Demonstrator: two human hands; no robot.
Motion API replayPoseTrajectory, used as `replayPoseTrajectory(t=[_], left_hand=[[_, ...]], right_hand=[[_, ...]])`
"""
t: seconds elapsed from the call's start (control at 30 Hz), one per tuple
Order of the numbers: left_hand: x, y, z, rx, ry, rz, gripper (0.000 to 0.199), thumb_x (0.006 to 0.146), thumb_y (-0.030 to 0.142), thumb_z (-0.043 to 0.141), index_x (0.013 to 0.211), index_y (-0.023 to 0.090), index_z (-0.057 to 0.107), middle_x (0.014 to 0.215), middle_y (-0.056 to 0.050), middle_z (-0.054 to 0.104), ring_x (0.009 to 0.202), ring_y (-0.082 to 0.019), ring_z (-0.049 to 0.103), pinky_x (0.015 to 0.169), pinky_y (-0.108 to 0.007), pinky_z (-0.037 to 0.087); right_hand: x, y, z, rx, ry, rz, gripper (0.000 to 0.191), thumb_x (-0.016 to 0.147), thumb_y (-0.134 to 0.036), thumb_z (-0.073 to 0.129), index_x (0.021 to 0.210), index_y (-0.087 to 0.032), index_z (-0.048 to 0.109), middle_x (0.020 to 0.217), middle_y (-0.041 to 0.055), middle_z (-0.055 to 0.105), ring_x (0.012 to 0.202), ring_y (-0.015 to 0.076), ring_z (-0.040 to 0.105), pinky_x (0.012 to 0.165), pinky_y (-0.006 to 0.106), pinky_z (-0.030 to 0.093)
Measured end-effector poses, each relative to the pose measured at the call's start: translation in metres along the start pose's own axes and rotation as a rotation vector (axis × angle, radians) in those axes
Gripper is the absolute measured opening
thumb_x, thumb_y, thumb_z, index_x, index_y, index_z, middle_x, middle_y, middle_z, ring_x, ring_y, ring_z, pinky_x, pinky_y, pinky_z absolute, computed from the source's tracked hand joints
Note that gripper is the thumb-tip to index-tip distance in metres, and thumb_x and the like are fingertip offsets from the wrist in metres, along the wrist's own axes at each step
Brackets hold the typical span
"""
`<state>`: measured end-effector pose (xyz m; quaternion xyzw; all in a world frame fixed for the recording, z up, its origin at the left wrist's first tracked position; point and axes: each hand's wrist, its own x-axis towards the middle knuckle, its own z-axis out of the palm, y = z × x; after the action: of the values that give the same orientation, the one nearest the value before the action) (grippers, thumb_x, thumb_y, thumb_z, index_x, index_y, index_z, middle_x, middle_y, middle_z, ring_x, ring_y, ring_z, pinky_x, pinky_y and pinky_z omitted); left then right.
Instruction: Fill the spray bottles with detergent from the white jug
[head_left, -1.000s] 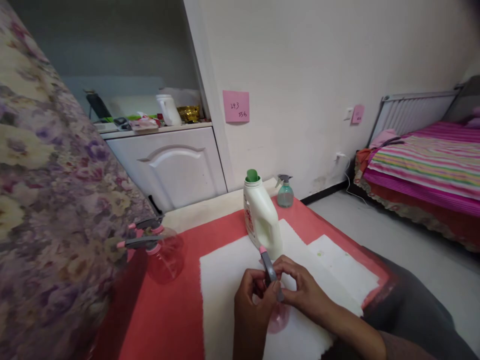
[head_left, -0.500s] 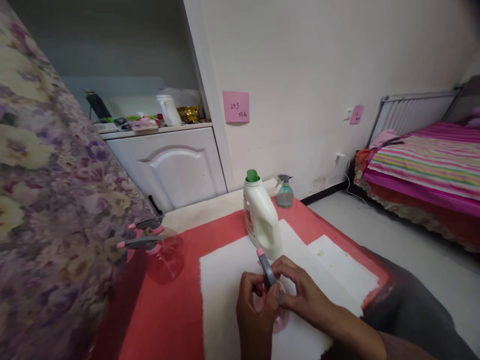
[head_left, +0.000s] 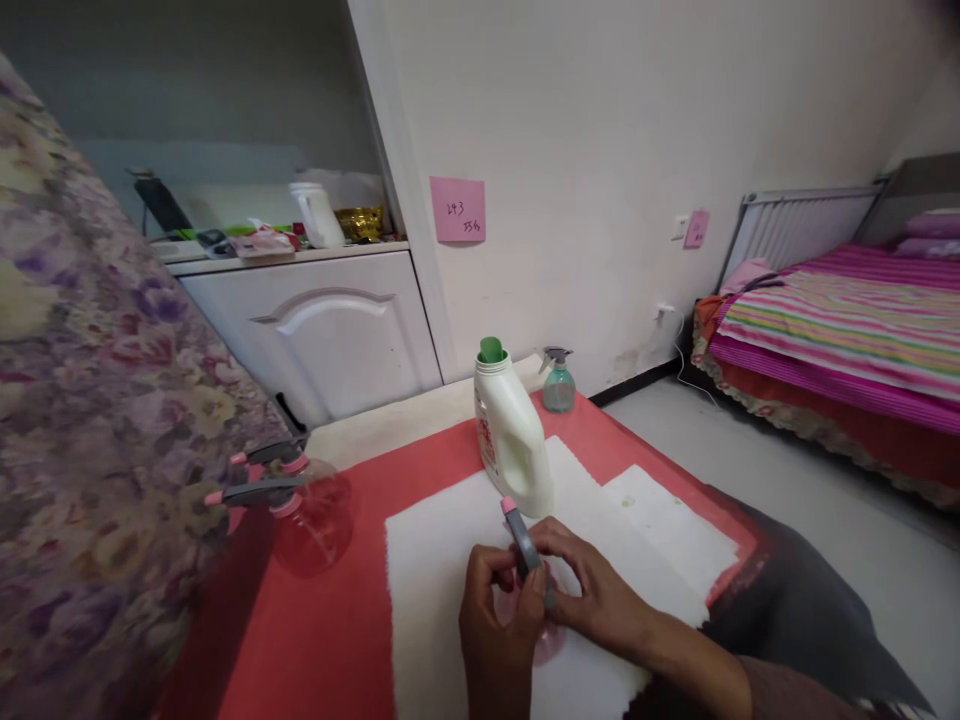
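Note:
A pink spray bottle (head_left: 551, 643) with a grey spray head and pink nozzle stands on a white cloth (head_left: 427, 600), mostly hidden by the hands. My left hand (head_left: 499, 610) grips the spray head from the left, thumb and fingers pressed on it. From the right, my right hand (head_left: 589, 590) pinches the same head near its collar. Just behind them stands a cream jug-shaped bottle (head_left: 514, 440) with a green piece in its mouth. Farther back is a green spray bottle (head_left: 559, 390). Two pink spray bottles (head_left: 311, 530) with grey heads stand at the left.
The cloth lies on a red-covered table (head_left: 337, 640). A floral curtain (head_left: 97, 450) hangs at the left, a white cabinet (head_left: 330, 350) stands behind, and a smaller white cloth (head_left: 667, 530) lies at the right. Beyond is a bed (head_left: 847, 320).
The whole view has shifted slightly, so things appear farther left. Both hands remain on the spray head in nearly the same pose.

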<state>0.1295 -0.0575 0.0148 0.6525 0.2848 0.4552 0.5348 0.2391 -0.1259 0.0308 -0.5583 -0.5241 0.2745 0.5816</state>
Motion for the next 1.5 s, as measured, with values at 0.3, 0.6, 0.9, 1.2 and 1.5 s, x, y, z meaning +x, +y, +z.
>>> replayPoseTrajectory(t=[0.3,0.6,0.9,1.2,1.5], left_hand=[[-0.001,0.001,-0.001,0.000,-0.009,-0.014,0.023,0.077,0.040,0.066,0.074,0.021,0.054,0.070,0.004,0.041,0.067,-0.015,0.045,0.064,-0.026,0.039],[0.000,0.003,-0.001,-0.015,-0.010,-0.014,0.021,0.077,0.037,0.066,0.073,0.021,0.055,0.070,0.004,0.042,0.067,-0.015,0.046,0.065,-0.025,0.040],[0.000,0.001,-0.001,-0.017,-0.013,-0.004,0.018,0.078,0.035,0.065,0.074,0.021,0.055,0.070,0.004,0.042,0.067,-0.015,0.047,0.064,-0.025,0.040],[0.000,-0.002,-0.001,-0.039,-0.032,-0.009,0.017,0.079,0.034,0.065,0.075,0.021,0.054,0.070,0.004,0.042,0.068,-0.015,0.046,0.065,-0.026,0.039],[-0.002,0.003,-0.001,-0.065,-0.034,-0.021,0.021,0.078,0.037,0.065,0.074,0.021,0.053,0.070,0.004,0.044,0.068,-0.015,0.049,0.065,-0.025,0.040]], right_hand=[[0.000,0.009,0.002,-0.017,0.120,-0.018,0.020,0.071,-0.015,0.071,0.085,-0.022,0.059,0.095,0.0011,0.055,0.091,0.0199,0.057,0.083,0.033,0.045],[0.000,0.007,-0.001,0.007,0.125,-0.015,0.019,0.071,-0.020,0.074,0.083,-0.021,0.059,0.096,0.0012,0.056,0.092,0.0197,0.057,0.084,0.033,0.046],[0.001,0.008,-0.001,0.024,0.075,-0.042,0.013,0.075,-0.020,0.072,0.082,-0.020,0.060,0.094,0.0013,0.058,0.091,0.0193,0.058,0.083,0.032,0.046],[0.000,0.007,0.001,0.056,0.038,-0.042,0.008,0.079,-0.022,0.067,0.083,-0.020,0.061,0.097,0.0025,0.057,0.093,0.0196,0.057,0.086,0.033,0.045],[0.001,0.006,0.002,0.069,-0.017,-0.056,0.011,0.080,-0.022,0.067,0.089,-0.021,0.062,0.098,0.0027,0.057,0.095,0.0203,0.057,0.088,0.034,0.045]])
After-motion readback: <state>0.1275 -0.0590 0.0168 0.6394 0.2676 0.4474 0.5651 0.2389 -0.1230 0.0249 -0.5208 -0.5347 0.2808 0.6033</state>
